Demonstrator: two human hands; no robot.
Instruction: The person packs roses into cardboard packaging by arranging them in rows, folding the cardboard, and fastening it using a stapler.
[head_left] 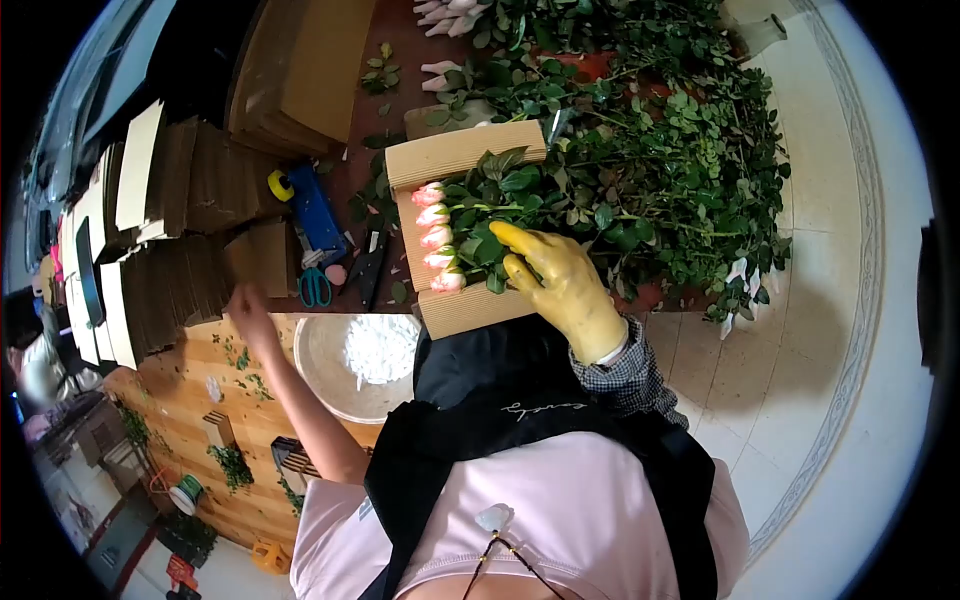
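Note:
My right hand (pixel 562 290), in a yellow rubber glove, lies over the leafy stems beside several pink roses (pixel 437 238). Its thumb and forefinger are spread apart, and I see nothing held between them. The rose heads line up in a row on a piece of corrugated cardboard (pixel 465 158), which is folded up at the far side and lies flat at the near side. My bare left hand (pixel 252 318) is out to the left, near the edge of the stacked cardboard sheets (pixel 205 275). Its fingers are small and blurred, so their grip is unclear.
Many leafy rose stems (pixel 670 190) cover the table's right side. Left of the roses lie teal-handled scissors (pixel 315 288), a blue tape dispenser (pixel 318 215) and a black tool (pixel 374 262). A bowl (pixel 325 375) holding white pieces (pixel 382 348) stands near my body.

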